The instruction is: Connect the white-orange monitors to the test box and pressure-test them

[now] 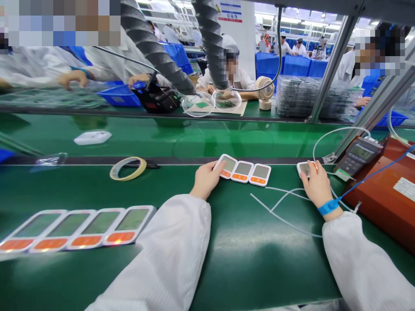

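Note:
Near the middle of the green table, my left hand (pixel 206 178) grips the left edge of a white device (pixel 228 164) with a grey screen and orange panel. Two similar devices (pixel 242 171) (pixel 260 174) lie beside it in a touching row. Farther right, the fingers of my right hand (pixel 316 183), with a blue strap at the wrist, are closed on another white device (pixel 303 169), partly covered by them. A row of several larger-looking devices (pixel 100 226) lies at the lower left, some with glowing lights on their orange panels.
A tape roll (pixel 142 167) lies at the back left. Thin clear tubes (pixel 285 220) cross the table near my right hand. A handheld meter (pixel 359 153) and an orange-brown box (pixel 382 194) stand at the right. Beyond the green belt (pixel 145 138), people sit among blue bins.

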Demonstrator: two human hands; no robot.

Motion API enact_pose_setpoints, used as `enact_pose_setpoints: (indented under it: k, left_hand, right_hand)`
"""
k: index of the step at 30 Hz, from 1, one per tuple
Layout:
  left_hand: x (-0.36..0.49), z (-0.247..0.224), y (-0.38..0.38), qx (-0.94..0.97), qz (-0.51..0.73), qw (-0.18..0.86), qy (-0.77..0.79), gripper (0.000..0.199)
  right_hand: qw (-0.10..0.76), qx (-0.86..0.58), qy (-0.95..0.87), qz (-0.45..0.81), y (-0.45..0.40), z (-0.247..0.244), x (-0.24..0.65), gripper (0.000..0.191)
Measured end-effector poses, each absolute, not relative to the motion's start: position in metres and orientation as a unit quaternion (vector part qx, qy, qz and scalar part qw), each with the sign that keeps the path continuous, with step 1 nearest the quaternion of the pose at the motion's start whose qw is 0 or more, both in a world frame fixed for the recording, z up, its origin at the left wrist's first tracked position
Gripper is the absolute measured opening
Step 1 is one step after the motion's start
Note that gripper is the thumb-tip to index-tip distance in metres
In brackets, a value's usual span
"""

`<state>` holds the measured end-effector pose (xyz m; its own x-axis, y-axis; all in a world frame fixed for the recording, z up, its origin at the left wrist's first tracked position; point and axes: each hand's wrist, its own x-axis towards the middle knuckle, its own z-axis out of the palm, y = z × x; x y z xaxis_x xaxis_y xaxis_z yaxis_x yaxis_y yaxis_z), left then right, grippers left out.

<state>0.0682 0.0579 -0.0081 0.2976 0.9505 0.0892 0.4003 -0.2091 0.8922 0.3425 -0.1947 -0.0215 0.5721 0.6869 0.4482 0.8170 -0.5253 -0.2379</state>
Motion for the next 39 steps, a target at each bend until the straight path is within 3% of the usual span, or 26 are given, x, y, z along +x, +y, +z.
enact_pose_setpoints:
  k: [8,11,14,17,22,24,28,33,36,39]
  left_hand:
    - [0.074,-0.007,0.056,0.799,0.337,0.209,0.452,0.036]
    - [0.084,0.006,0.026,0.803,0.395,0.205,0.398,0.036]
    - [0.098,0.018,-0.027,0.797,0.327,0.41,0.298,0.028]
    - [0.11,0.02,-0.08,0.721,0.176,0.638,0.206,0.033]
    - [0.117,0.01,-0.109,0.591,0.09,0.78,0.186,0.056]
    - [0.117,0.006,-0.105,0.554,0.09,0.803,0.2,0.058]
    - [0.119,0.008,-0.097,0.461,0.162,0.844,0.221,0.055]
    - [0.123,0.011,-0.09,0.344,0.254,0.867,0.257,0.043]
    - [0.124,0.008,-0.087,0.331,0.231,0.871,0.28,0.038]
    - [0.123,0.007,-0.087,0.376,0.205,0.862,0.271,0.044]
  right_hand:
    - [0.356,-0.859,-0.363,-0.066,-0.19,-0.016,0.354,0.081]
    - [0.395,-0.84,-0.371,-0.005,-0.192,-0.007,0.35,0.064]
    - [0.409,-0.816,-0.408,0.005,-0.194,0.002,0.34,0.036]
    - [0.476,-0.77,-0.423,0.042,-0.198,0.014,0.32,0.037]
    - [0.582,-0.64,-0.452,0.216,-0.202,0.026,0.277,0.029]
    - [0.58,-0.624,-0.468,0.236,-0.202,0.024,0.265,0.035]
    - [0.507,-0.639,-0.54,0.21,-0.203,0.021,0.257,0.066]
    - [0.457,-0.565,-0.652,0.216,-0.203,0.024,0.262,0.05]
    - [0.425,-0.59,-0.664,0.174,-0.202,0.023,0.262,0.045]
    - [0.388,-0.63,-0.661,0.128,-0.2,0.019,0.262,0.028]
